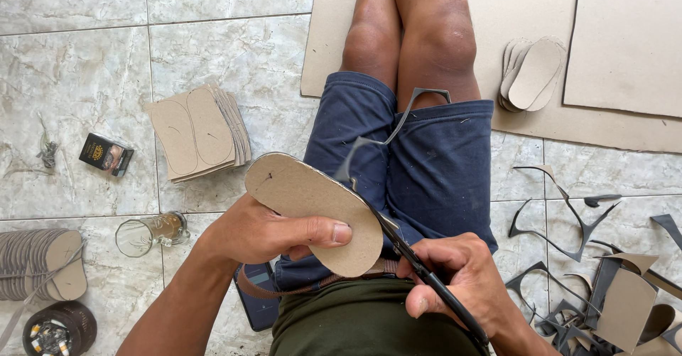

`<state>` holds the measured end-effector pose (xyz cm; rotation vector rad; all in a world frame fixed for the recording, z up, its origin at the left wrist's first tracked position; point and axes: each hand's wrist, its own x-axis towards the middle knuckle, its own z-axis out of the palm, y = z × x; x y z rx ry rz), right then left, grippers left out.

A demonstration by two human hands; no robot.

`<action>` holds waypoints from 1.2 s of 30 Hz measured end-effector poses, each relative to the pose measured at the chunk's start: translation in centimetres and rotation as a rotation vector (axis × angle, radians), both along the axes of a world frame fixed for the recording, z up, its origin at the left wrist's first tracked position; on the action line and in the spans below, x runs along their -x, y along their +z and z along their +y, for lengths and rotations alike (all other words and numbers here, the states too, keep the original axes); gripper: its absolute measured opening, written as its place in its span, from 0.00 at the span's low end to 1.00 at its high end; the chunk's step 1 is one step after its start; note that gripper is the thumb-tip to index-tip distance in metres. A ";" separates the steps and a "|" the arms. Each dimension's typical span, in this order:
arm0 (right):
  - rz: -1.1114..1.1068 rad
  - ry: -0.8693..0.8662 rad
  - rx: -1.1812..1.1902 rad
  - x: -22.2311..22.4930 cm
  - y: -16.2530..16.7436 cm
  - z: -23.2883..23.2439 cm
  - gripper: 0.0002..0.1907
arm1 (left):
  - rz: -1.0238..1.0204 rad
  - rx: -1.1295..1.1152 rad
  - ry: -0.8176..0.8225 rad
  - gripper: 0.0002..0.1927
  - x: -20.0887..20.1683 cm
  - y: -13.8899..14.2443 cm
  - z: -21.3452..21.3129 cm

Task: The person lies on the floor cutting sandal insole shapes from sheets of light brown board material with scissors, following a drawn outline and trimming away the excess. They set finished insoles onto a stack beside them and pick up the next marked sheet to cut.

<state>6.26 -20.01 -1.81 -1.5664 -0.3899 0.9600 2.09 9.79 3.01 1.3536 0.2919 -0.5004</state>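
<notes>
We judge the step in hand to be trimming: our left hand (273,232) holds a sole-shaped cardboard cutout (312,210) over the lap at frame centre, thumb on its top face near the lower edge, fingers clamped under it. Our right hand (462,274), lower right of centre, is closed around the handles of dark scissors (419,267), whose blades meet the cutout's right edge. A thin curled strip of offcut (398,125) rises from the blade tips toward upper centre, over the blue shorts (426,164). So the cutout lies just left of the right hand, touching the blades, apart from the right fingers themselves. The next move, in our judgement, calls for turning the cutout into the blades so the cut follows the curved outline. Noted on the tiled floor (71,79): a stack of marked cardboard (202,132) at upper left, finished soles (533,75) at upper right, dark scraps (568,221) at right.
</notes>
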 end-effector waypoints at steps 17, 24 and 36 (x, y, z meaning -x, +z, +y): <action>0.152 -0.236 -0.219 0.6 -0.9 -1.3 0.20 | -0.088 0.071 -0.088 0.14 0.5 -2.0 -2.3; 0.153 -0.423 -0.142 1.9 -3.1 0.3 0.14 | -0.172 0.168 -0.078 0.14 -0.2 -3.8 -5.0; 0.526 -0.440 -0.574 0.3 -6.6 1.2 0.14 | -0.426 0.444 0.340 0.14 0.5 -3.3 -8.3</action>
